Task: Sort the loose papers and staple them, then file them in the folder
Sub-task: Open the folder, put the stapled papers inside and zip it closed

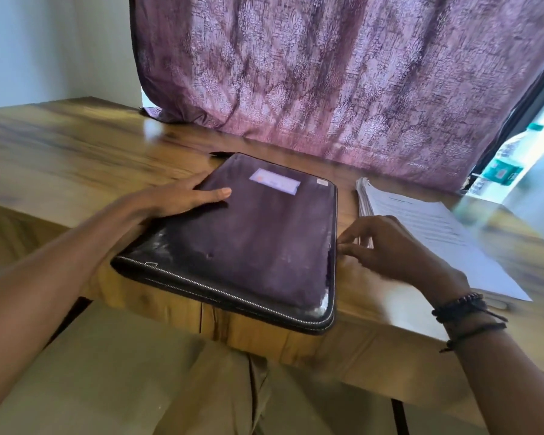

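A dark zipped folder (248, 240) lies shut on the wooden table (76, 158), its near edge overhanging the table's front. My left hand (176, 199) rests flat on the folder's left side, thumb stretched across the cover. My right hand (387, 249) is at the folder's right edge, fingers curled and fingertips pinching at the zip line; the zip pull itself is blurred. A stack of printed papers (427, 233) lies on the table just right of the folder, partly behind my right hand.
A purple patterned curtain (343, 83) hangs down onto the table's back. A plastic bottle with a green label (503, 164) stands at the far right. A thin black item (220, 154) pokes out behind the folder. Bare wood spreads to the left.
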`<state>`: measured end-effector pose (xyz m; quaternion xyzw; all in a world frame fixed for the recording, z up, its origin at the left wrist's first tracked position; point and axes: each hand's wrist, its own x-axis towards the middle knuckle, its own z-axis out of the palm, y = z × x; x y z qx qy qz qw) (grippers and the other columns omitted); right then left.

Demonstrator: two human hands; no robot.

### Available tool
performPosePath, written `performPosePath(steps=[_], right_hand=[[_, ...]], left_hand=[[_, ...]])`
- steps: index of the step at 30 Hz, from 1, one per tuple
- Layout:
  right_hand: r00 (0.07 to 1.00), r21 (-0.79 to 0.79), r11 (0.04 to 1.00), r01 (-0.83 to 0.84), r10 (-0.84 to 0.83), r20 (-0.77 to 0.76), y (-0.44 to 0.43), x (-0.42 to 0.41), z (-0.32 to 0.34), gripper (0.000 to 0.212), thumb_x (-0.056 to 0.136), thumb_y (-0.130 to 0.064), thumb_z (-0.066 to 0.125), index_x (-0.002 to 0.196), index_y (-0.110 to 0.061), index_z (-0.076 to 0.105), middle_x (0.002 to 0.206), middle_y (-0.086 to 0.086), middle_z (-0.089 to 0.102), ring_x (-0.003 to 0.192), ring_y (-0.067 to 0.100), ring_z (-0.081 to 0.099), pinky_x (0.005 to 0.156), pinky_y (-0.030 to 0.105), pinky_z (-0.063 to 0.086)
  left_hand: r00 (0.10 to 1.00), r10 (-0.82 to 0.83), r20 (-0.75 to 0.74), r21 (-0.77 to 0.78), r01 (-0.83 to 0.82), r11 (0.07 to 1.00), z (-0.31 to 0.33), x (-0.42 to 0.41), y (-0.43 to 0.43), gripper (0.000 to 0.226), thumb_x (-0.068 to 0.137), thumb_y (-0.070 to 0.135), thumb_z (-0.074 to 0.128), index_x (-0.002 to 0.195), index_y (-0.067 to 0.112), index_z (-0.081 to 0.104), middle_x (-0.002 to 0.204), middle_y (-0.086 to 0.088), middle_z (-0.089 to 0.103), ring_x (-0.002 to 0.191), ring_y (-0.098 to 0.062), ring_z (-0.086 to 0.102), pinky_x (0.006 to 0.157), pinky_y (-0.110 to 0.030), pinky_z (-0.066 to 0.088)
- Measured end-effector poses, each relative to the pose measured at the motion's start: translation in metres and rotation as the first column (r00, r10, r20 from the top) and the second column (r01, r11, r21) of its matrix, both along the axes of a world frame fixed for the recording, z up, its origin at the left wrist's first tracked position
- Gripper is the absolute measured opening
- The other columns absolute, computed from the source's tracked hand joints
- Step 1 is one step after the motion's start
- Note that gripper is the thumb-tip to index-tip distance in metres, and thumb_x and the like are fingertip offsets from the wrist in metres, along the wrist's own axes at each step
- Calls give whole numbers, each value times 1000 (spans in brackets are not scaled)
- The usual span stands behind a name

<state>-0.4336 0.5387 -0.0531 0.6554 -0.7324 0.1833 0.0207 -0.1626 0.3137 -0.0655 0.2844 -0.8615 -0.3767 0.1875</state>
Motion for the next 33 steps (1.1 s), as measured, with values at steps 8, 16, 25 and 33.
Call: performPosePath(steps=[8, 16, 25, 33], right_hand=[[978, -89, 987, 135, -147, -149, -87, -70, 5, 14, 86, -24, 72, 91, -12, 78, 91, 9, 76, 80, 25, 70, 74, 33, 55], [903, 88, 988, 129, -80, -422, -193, -88, 11, 19, 90, -18, 55, 78, -11, 69, 82, 14, 69, 80, 32, 68, 64, 32, 50], [922, -55, 997, 50, -68, -382, -294, 13, 7, 25, 93, -22, 54, 112, -20, 70, 117, 11, 68, 114, 31, 59, 97, 40, 43], [980, -162, 977, 141, -161, -115, -251, 18, 2, 26, 92, -27, 56, 114, -20, 67, 124, 9, 62, 117, 31, 54, 91, 38, 43]], left_hand=[[993, -67, -98, 103, 77, 992, -20, 3, -25, 76, 64, 72, 69, 132, 43, 50, 127, 21, 60, 118, -4, 58, 107, -41, 40], [998, -3, -66, 82, 9, 997, -26, 2, -35, 82, 60, 80, 63, 134, 57, 38, 131, 31, 53, 123, -1, 51, 112, -39, 34], [992, 66, -105, 79, -57, 995, -27, 1, -29, 79, 58, 79, 63, 131, 60, 40, 124, 37, 54, 119, 8, 51, 111, -35, 35], [991, 103, -88, 94, -94, 991, -23, 3, -26, 76, 55, 79, 65, 126, 59, 47, 118, 33, 60, 114, 4, 56, 109, -37, 37]])
